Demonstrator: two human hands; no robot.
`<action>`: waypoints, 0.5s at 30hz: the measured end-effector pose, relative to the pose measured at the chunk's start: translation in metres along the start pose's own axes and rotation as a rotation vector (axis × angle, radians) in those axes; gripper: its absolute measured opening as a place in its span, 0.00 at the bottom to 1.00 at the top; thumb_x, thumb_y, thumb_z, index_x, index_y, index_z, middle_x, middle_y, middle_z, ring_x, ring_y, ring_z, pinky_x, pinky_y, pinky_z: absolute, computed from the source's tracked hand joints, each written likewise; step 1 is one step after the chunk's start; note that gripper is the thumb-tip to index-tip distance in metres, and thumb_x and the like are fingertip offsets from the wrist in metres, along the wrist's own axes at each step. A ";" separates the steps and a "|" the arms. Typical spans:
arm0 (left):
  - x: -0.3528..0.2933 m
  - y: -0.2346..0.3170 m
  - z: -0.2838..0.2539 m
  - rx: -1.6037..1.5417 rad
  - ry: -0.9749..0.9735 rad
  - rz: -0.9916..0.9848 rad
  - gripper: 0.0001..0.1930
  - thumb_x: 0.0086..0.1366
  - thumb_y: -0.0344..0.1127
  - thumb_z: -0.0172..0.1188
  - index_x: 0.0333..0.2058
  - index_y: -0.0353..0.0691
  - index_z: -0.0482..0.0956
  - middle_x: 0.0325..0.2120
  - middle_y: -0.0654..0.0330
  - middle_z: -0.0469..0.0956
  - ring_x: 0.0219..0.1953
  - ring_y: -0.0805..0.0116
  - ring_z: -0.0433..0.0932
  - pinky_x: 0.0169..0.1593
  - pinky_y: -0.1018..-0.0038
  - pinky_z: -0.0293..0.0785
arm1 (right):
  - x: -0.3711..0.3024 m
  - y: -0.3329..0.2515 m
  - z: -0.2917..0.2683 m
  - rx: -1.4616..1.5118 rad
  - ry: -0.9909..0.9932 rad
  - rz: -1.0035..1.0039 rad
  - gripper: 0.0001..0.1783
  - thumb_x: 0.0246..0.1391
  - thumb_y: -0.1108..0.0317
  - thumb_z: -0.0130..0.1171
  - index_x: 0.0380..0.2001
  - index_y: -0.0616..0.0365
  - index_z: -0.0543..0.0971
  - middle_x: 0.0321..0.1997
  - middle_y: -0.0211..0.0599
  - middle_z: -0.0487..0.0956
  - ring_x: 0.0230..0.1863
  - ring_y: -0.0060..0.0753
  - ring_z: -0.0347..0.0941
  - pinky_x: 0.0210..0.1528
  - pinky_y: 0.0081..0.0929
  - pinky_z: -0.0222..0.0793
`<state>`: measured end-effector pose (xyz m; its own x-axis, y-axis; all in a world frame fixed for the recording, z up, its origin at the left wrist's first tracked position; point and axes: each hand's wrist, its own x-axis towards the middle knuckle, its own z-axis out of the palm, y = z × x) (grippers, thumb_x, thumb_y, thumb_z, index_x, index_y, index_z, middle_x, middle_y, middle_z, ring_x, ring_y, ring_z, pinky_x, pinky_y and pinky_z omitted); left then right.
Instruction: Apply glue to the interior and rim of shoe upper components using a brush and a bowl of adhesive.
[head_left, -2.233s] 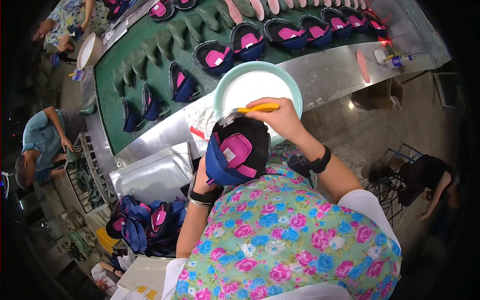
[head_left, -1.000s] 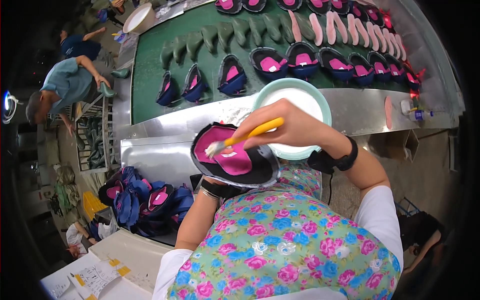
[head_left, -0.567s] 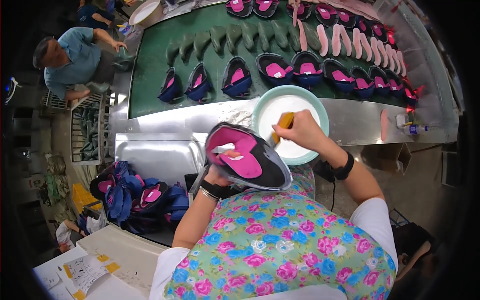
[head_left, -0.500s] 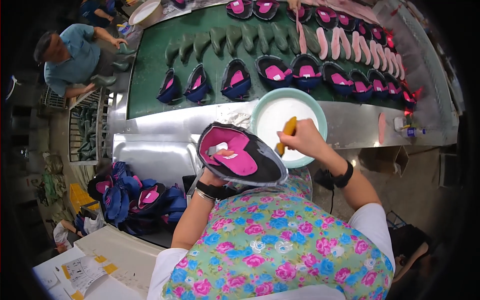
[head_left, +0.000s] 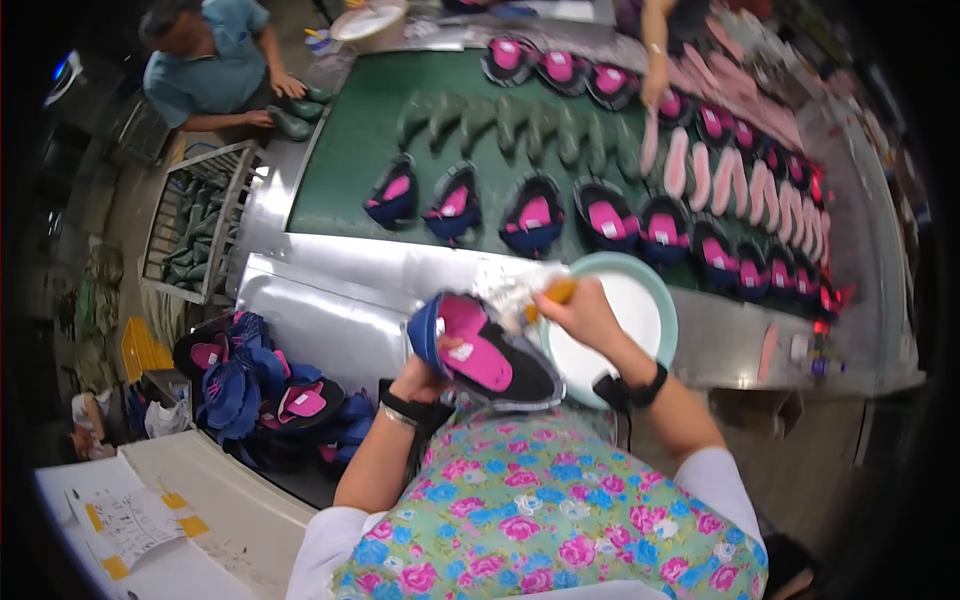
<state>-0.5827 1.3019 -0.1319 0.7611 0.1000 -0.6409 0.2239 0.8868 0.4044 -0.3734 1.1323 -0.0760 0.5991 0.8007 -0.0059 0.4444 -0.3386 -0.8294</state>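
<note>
My left hand (head_left: 420, 378) is closed on a shoe upper (head_left: 487, 358), dark blue outside with a pink lining and a black edge. Its inside faces up, in front of my flowered apron. A yellow-handled brush (head_left: 558, 291) is gripped in my right hand (head_left: 588, 316), just above and beyond the upper; its tip is blurred. Under my right forearm stands a pale green basin (head_left: 668, 300) of white liquid. Beside the basin's left rim lies a crumpled whitish cloth or sheet (head_left: 500, 283).
Uppers (head_left: 532, 212), green boot-shaped pieces (head_left: 507, 125) and pink insoles (head_left: 724, 180) line the green tabletop (head_left: 350, 110). Blue uppers (head_left: 235, 395) pile at left. One co-worker (head_left: 205, 65) handles green pieces by a rack (head_left: 245, 190); another's hand (head_left: 655, 85) reaches in at the far side.
My right hand has brought the brush left, from over the basin toward the upper's far edge. The upper has turned in my left hand, showing its blue outside. The whole view has shifted.
</note>
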 end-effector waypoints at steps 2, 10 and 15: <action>-0.001 0.007 -0.020 -0.023 -0.032 0.092 0.18 0.57 0.36 0.61 0.47 0.42 0.73 0.41 0.61 0.78 0.44 0.65 0.76 0.48 0.63 0.73 | -0.003 0.022 -0.001 -0.007 0.001 0.109 0.14 0.49 0.61 0.60 0.23 0.64 0.79 0.16 0.40 0.76 0.17 0.28 0.73 0.23 0.26 0.68; 0.027 0.066 -0.219 -0.194 0.131 0.606 0.18 0.67 0.37 0.48 0.55 0.45 0.64 0.49 0.59 0.71 0.52 0.66 0.71 0.53 0.65 0.70 | 0.016 0.017 -0.004 0.314 0.286 0.419 0.11 0.50 0.68 0.59 0.23 0.67 0.78 0.18 0.37 0.77 0.18 0.24 0.74 0.20 0.20 0.67; 0.089 0.166 -0.252 -0.077 0.402 0.847 0.18 0.64 0.26 0.45 0.54 0.41 0.64 0.44 0.55 0.74 0.43 0.67 0.75 0.47 0.72 0.72 | 0.038 0.001 0.021 0.268 0.264 0.455 0.11 0.51 0.68 0.58 0.23 0.68 0.77 0.18 0.38 0.77 0.17 0.25 0.73 0.21 0.20 0.67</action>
<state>-0.6312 1.5722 -0.2866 0.3817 0.8611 -0.3358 -0.3603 0.4732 0.8039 -0.3646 1.1727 -0.0888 0.8508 0.4424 -0.2834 -0.0596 -0.4546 -0.8887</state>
